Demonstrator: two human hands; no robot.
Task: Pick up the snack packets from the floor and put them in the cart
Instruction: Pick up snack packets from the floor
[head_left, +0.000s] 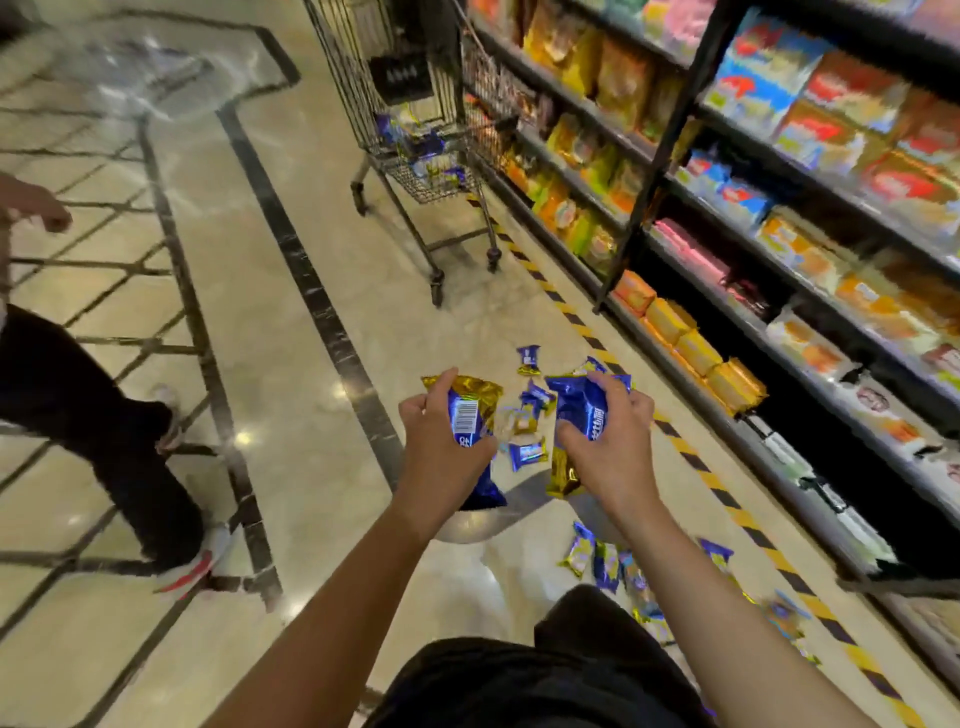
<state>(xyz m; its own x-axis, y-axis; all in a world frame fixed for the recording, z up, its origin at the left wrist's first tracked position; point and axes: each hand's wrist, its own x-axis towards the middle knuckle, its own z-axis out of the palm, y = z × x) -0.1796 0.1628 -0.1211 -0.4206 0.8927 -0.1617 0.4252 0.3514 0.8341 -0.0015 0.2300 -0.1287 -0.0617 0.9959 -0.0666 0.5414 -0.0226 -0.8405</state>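
A: How far along?
B: Partway, I'd judge. Left hand (441, 441) and right hand (608, 441) each have fingers clenched round a blue-and-gold packet. The cart (415, 130), well beyond the fingers, already holds some.
A: Left?
B: Loose packets (527, 452) on the floor (311, 415) between and below the fingers.

light: bright overhead | glare: spots on glossy floor (311, 312) | blur: shelves (779, 208), edges | distortion: wide-angle curve
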